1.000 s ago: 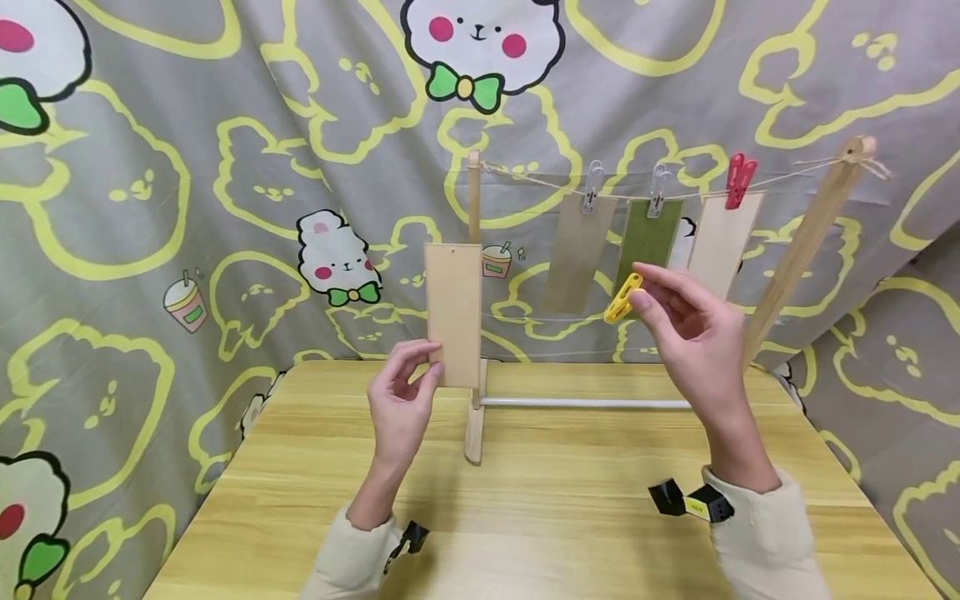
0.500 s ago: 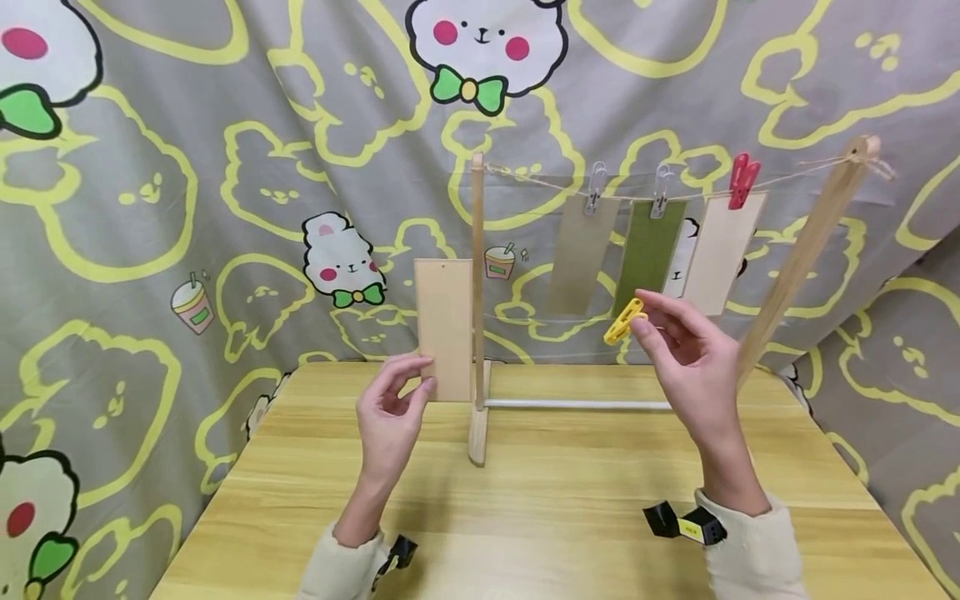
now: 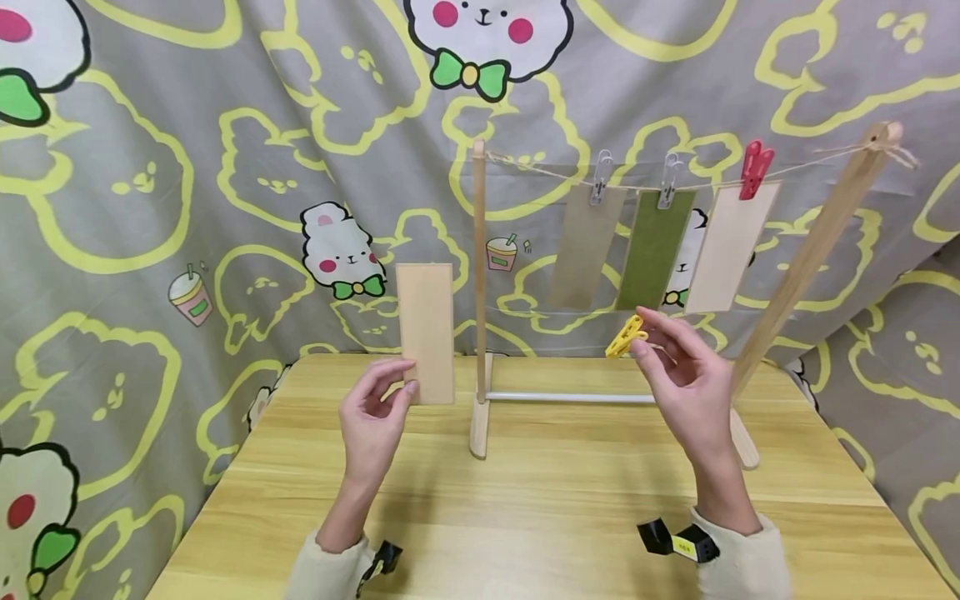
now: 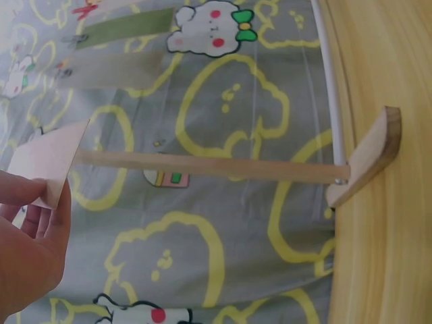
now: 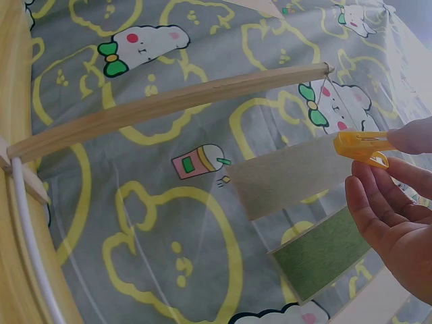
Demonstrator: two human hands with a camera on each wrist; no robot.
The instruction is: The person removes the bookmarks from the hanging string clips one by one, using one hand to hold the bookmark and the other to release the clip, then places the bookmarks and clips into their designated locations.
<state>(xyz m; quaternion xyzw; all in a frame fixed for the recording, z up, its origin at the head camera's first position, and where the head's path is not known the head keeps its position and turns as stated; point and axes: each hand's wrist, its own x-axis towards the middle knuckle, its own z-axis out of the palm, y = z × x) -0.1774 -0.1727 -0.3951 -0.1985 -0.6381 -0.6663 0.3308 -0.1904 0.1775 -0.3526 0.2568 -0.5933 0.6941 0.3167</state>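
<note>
My left hand pinches the lower left edge of a thin, light wooden card, held upright left of the rack. The left wrist view has this card between thumb and fingers. Between thumb and fingertips, my right hand holds a yellow clothespin below the hanging cards; the right wrist view shows the clothespin close up. On the string hang a grey-brown card and a green card, each under a clear clothespin, and a pale card under a red clothespin.
A wooden post at the left and a slanting post at the right carry the string. Low between them runs a white rod. The rack stands on a wood-grain table, before a grey patterned curtain.
The wooden card has moved left and slightly down with my left hand, away from the left post. My right hand has lowered with the yellow clothespin.
</note>
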